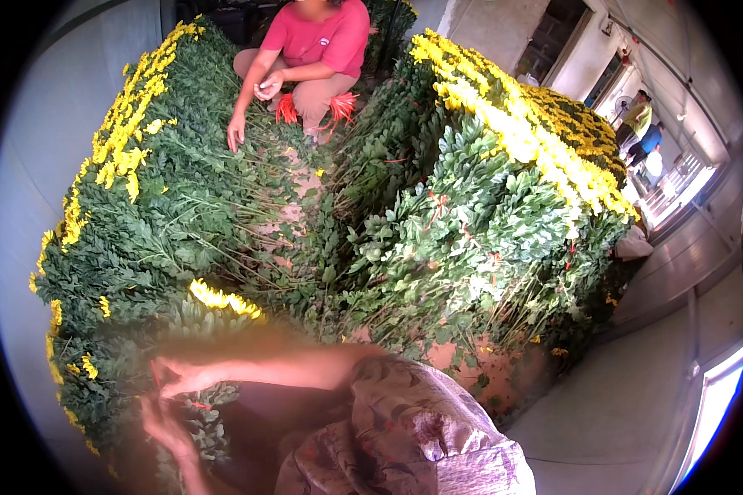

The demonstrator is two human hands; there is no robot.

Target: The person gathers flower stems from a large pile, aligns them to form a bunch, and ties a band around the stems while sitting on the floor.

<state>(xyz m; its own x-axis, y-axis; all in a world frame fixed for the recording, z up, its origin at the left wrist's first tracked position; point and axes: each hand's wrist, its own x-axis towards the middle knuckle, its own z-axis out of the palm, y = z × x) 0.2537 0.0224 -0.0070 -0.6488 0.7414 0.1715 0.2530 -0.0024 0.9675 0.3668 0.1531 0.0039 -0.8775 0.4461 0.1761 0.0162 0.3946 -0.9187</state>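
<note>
At the lower left, partly blurred, my right hand pinches a thin red tie. My left hand is just below it, fingertips close to the tie; whether they grip it is unclear. Another red strand crosses the green leaves beside my hands. These leaves seem to belong to a bunch of chrysanthemums, partly hidden by my arm. Yellow chrysanthemum heads show above my right forearm. A long heap of leafy chrysanthemum stems lies at the left, its yellow blooms along the outer edge.
A co-worker in a pink shirt squats at the top between the heaps, red ties by the knees. Tied bunches with yellow blooms are piled at the right. Fallen leaves litter the floor. Other people are at the far right.
</note>
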